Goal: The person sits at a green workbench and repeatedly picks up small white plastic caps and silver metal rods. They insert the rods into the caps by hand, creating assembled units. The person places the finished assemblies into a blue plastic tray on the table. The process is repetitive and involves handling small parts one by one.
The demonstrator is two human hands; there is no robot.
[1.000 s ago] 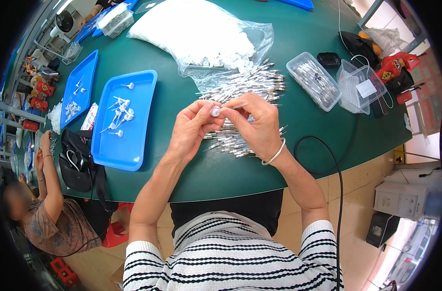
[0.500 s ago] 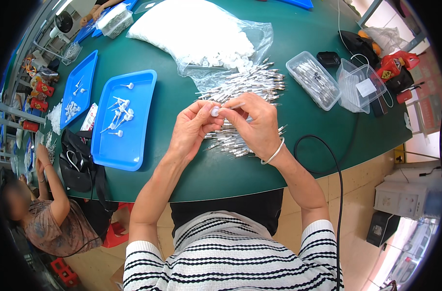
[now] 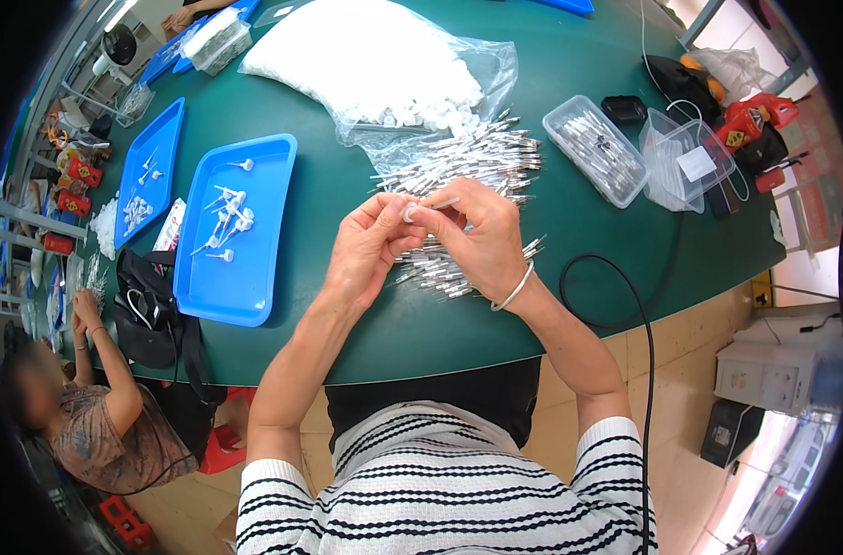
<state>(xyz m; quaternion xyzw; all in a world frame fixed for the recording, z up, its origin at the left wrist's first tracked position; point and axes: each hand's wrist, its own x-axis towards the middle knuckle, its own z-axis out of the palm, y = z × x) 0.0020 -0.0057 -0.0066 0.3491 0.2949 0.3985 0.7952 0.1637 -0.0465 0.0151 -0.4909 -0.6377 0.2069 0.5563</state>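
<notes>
My left hand pinches a small round white cap between thumb and fingertips. My right hand closes on a thin pale rod, its fingertips touching the cap; fingers hide where rod and cap meet. Under and beyond both hands lies a loose pile of slim silvery rods. Past the pile, a clear plastic bag spills many white caps. To the left, a blue tray holds several white-capped rods.
A second blue tray and a black bag lie at left, near a seated co-worker. At right stand a clear box of rods and another clear container. A black cable loops over the table's front edge.
My right hand has shifted slightly left, its wrist turning a little, while the cap and rod stay pinched. The co-worker's hands at left have lowered slightly.
</notes>
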